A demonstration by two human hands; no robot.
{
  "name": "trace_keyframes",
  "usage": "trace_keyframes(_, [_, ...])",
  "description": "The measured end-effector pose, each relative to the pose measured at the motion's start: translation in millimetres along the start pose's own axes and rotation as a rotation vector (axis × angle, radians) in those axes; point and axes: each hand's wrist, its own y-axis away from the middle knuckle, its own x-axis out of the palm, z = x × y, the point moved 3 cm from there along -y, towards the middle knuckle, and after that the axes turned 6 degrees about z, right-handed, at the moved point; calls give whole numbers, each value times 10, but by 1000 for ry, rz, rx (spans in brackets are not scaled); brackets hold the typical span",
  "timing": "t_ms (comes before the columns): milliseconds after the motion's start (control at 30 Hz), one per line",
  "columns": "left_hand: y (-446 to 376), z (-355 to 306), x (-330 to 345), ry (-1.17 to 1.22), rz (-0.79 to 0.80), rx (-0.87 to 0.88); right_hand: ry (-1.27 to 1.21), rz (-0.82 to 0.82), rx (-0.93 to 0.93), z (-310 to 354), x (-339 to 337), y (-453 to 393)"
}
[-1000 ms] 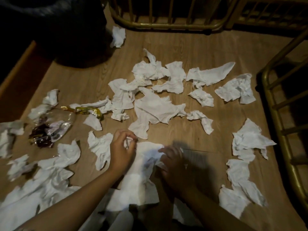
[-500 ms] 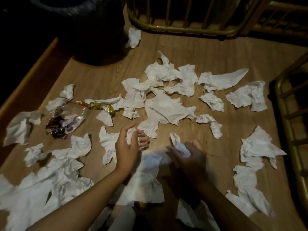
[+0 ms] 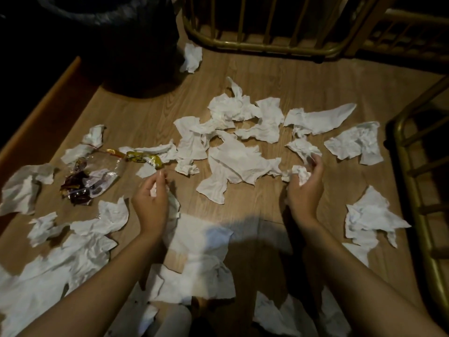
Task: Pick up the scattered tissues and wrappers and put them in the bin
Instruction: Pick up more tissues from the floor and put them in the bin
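Observation:
Several crumpled white tissues (image 3: 234, 159) lie scattered over a wooden floor (image 3: 255, 210). My left hand (image 3: 151, 203) hovers left of centre, its fingers closed around a small wad of tissue. My right hand (image 3: 305, 188) is further right, curled around another crumpled tissue (image 3: 302, 173). A clear wrapper with dark contents (image 3: 90, 181) lies at the left, and a gold wrapper (image 3: 143, 157) sits just beyond my left hand. The dark bin lined with a black bag (image 3: 116, 32) stands at the back left. A large flat tissue (image 3: 199, 254) lies between my forearms.
Gold metal railings (image 3: 267, 45) run along the back, and another gold railing (image 3: 418, 203) borders the right side. A raised wooden edge (image 3: 38, 110) runs along the left. One tissue (image 3: 192, 58) lies beside the bin.
My right hand has moved up and to the right with a tissue in it. My left hand has shifted a little left, still closed on its wad. The view has tilted.

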Motion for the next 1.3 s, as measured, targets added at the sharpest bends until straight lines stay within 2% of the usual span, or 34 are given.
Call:
trace_keyframes(100, [-7,391,-79,-350,139,198,414,146,-16,-369,65,-105])
trace_keyframes(167, [67,530,-122,-534,200,213,567,229,57,-545,113,-31])
trace_keyframes(267, [192,629,-198,-732,211,166,608,268,-33,-653,178,207])
trace_keyframes(333, [233,688,-243,-778,212,162,507,300,-72,-669,210,367])
trace_keyframes(433, [239,742,-297,-593,258,170,356,302,-135,-646,218,621])
trace_keyframes(533, [267,643,-305,-502,272,224,385,232,-338,-577,239,826])
trace_keyframes(600, [251,554,-297,-462,248,226,348,235,-365,-433,283,887])
trace_keyframes(667, [209,467,-275,-402,214,174,231,262,-300,-248,340,922])
trace_keyframes(767, [115,251,-231,-308,126,164,-22,365,-107,64,497,928])
trace_keyframes(900, [1,-279,-169,-126,49,151,-119,397,-227,572,740,848])
trace_keyframes(1067, [-303,-735,-154,124,-27,7,-198,516,-125,1212,1078,717])
trace_keyframes(1133, [-533,-834,-204,210,-65,-29,-291,494,-49,1513,1181,638])
trace_keyframes(1167, [-662,-886,-230,253,-85,-47,-368,480,46,1625,1258,573])
trace_keyframes(1233, [-954,-964,-273,333,-122,-140,-547,496,330,1756,1526,380])
trace_keyframes(1300, [-1296,-1047,-303,504,-152,-319,-738,564,613,1910,1818,179])
